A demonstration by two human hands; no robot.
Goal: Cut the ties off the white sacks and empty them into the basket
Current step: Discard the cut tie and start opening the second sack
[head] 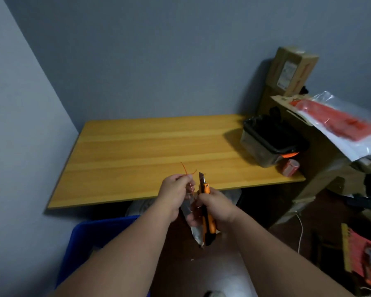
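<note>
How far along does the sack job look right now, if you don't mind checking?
Done: nothing visibly emptied; the blue basket shows no contents from here. In hand: the left hand pinches an orange tie, while the right hand grips an orange utility knife and a small whitish sack. Left: emptying that sack into the basket.

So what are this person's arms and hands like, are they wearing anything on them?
Nothing that shows: both forearms are bare up to the frame's edge, with no sleeves, gloves, watch or bands. The left hand and right hand show no rings or markings.
</note>
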